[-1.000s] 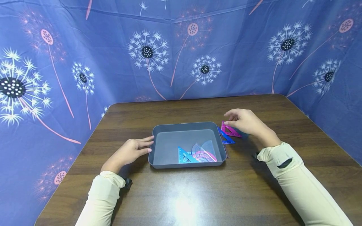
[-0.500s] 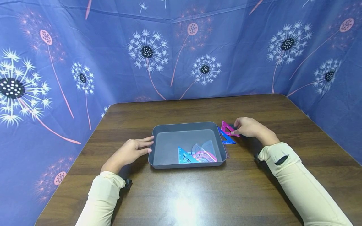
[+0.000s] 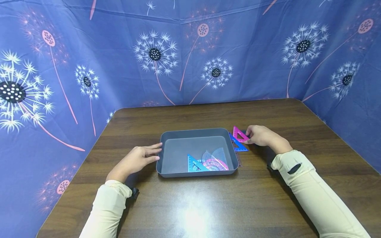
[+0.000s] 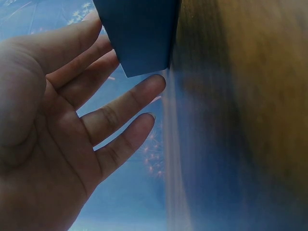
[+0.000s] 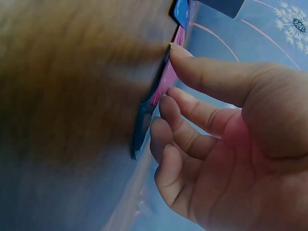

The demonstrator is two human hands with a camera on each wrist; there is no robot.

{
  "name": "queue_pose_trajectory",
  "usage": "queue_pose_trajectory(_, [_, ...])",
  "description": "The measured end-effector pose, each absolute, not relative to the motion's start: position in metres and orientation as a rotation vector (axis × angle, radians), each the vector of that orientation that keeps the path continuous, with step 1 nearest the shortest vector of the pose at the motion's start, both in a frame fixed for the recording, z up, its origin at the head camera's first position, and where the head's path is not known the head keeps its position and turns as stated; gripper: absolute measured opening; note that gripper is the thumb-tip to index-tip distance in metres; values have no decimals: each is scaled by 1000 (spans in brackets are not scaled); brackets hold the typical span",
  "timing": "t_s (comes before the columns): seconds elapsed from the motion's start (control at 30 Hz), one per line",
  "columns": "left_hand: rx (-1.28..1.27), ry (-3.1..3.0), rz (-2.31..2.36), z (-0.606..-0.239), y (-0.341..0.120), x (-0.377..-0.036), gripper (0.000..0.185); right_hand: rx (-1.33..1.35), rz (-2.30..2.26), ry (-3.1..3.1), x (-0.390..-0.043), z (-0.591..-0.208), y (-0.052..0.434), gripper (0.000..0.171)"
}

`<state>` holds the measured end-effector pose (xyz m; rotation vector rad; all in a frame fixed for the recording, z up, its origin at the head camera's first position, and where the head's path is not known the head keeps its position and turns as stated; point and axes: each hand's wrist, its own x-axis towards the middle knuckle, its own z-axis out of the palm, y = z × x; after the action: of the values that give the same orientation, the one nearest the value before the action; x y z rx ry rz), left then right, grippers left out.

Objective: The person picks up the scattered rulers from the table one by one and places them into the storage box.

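Note:
My left hand (image 3: 135, 162) rests its fairly straight fingertips against the left wall of a grey rectangular tray (image 3: 172, 148). In the left wrist view the fingers are spread at the tray's corner. To the right of the tray, my right hand (image 3: 263, 135) pinches the right corner of a pink triangular set square (image 3: 235, 133) between thumb and forefinger. A dark teal flat piece (image 5: 140, 122) lies under that set square in the right wrist view, mostly hidden by the hand in the head view. A blue set square (image 3: 242, 149) lies between the pink one and the tray.
Inside the tray are a light blue set square (image 3: 197, 165), a pink protractor (image 3: 218, 163) and clear bluish pieces (image 3: 219, 153), overlapping at the front right. A thin clear strip (image 3: 239, 160) shows beside the tray's right wall. A blue dandelion-print cloth (image 3: 250, 49) hangs behind the wooden table.
My right hand came down and toward me onto the pink set square's right corner, its thumb and forefinger closing there. The set square has shifted slightly left and away. The left hand stayed still.

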<state>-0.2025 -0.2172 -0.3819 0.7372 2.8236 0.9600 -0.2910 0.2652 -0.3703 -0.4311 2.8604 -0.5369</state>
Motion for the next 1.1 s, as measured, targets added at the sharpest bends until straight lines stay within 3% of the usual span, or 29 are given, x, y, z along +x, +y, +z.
queue_pose_trajectory(1.1, [720, 2813, 967, -382, -217, -202, 41, -375, -585, 2786, -294, -374, 269, 17])
